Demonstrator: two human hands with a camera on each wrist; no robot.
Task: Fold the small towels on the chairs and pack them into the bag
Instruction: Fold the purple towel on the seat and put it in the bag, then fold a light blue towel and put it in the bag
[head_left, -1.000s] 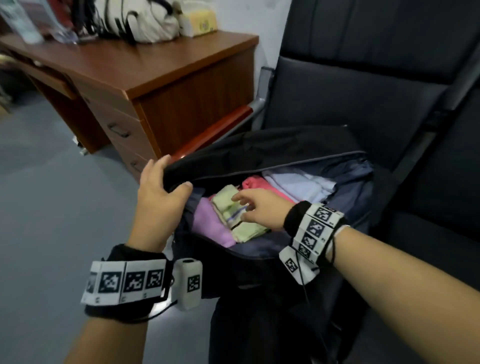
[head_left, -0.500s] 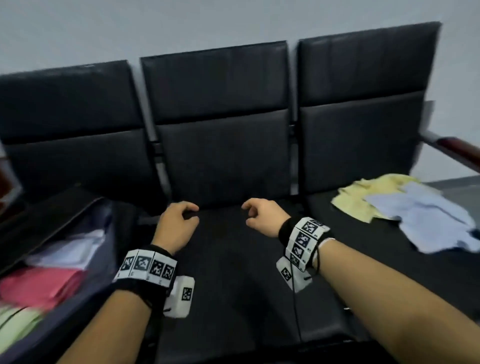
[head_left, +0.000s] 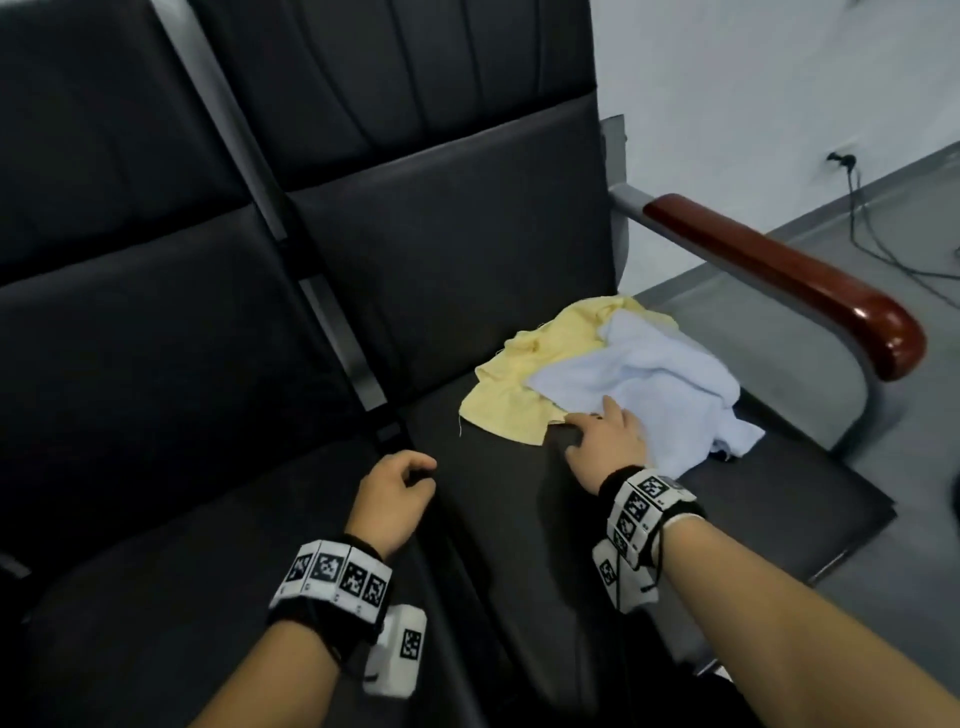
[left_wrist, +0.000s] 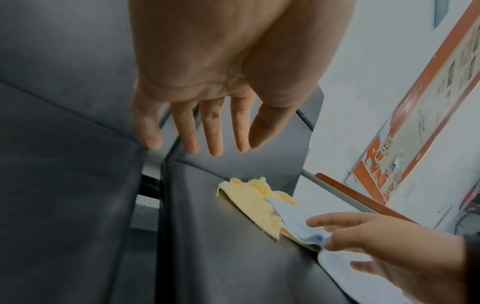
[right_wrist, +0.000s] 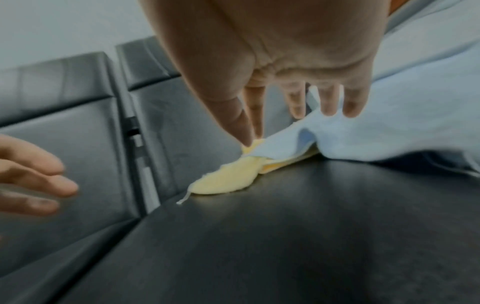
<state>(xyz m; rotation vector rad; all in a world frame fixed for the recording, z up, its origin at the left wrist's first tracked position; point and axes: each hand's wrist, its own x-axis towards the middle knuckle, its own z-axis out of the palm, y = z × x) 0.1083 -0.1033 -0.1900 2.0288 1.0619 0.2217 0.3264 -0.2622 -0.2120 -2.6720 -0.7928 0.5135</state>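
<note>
Two unfolded small towels lie in a heap on the right-end black chair seat (head_left: 519, 519). A yellow towel (head_left: 524, 374) is underneath and a pale blue towel (head_left: 665, 384) lies partly over it. My right hand (head_left: 597, 426) rests with straight, spread fingers on the near edge of the blue towel (right_wrist: 389, 131), its thumb by the yellow towel (right_wrist: 228, 179). My left hand (head_left: 400, 483) hovers empty over the gap between the two seats, left of the towels, its fingers relaxed (left_wrist: 205, 148). The bag is out of view.
A wooden armrest (head_left: 795, 280) on a grey metal frame bounds the chair on the right. Beyond it is grey floor with black cables (head_left: 883, 244). The middle chair seat (head_left: 208, 571) lies to the left. Chair backs stand behind the seats.
Both hands left the open bag and moved right along the row of chairs. The right hand has come down onto the blue towel; the left hand trails beside it, empty.
</note>
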